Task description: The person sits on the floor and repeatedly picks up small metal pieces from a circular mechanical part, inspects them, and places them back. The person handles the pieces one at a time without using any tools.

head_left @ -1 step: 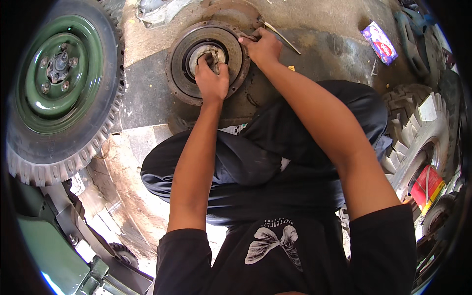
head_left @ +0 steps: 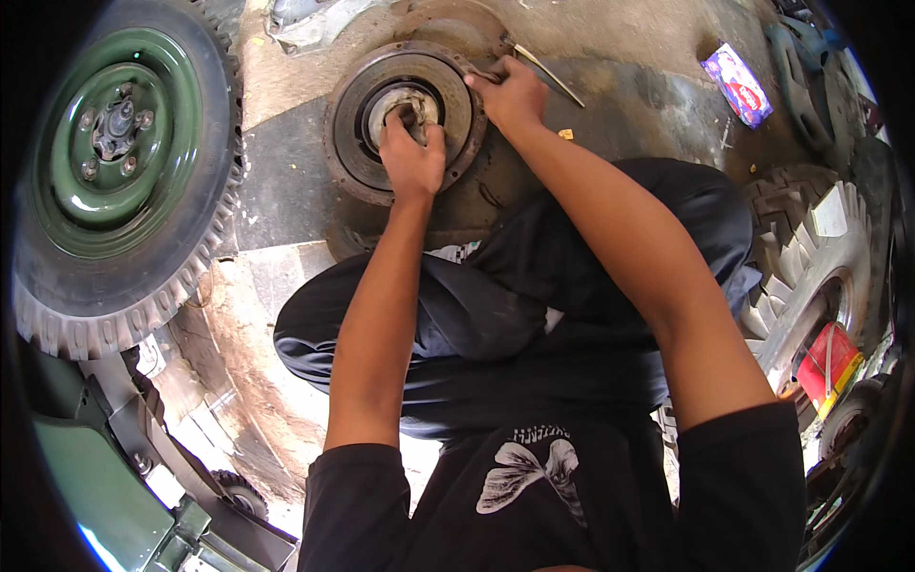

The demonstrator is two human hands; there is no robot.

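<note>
A round, dark metal plate like a clutch pressure plate (head_left: 455,141) lies flat before me, with bolt holes around its rim. In its middle shows a pale, crumpled, greasy-looking patch (head_left: 385,103), maybe a rag. My left hand (head_left: 410,157) reaches into that centre with thumb and fingers curled; whatever they pinch is hidden. At the plate's upper right edge, my right hand (head_left: 518,93) is closed, its thumb on the rim and its fingers bent around the edge.
Upright at the left stands a large tyre on a green wheel (head_left: 114,133). Beyond the plate lies a thin, pale-handled stick (head_left: 548,71). A purple packet (head_left: 739,88) rests at the upper right. Another chunky tyre (head_left: 810,257) and a red container (head_left: 827,362) stand at the right.
</note>
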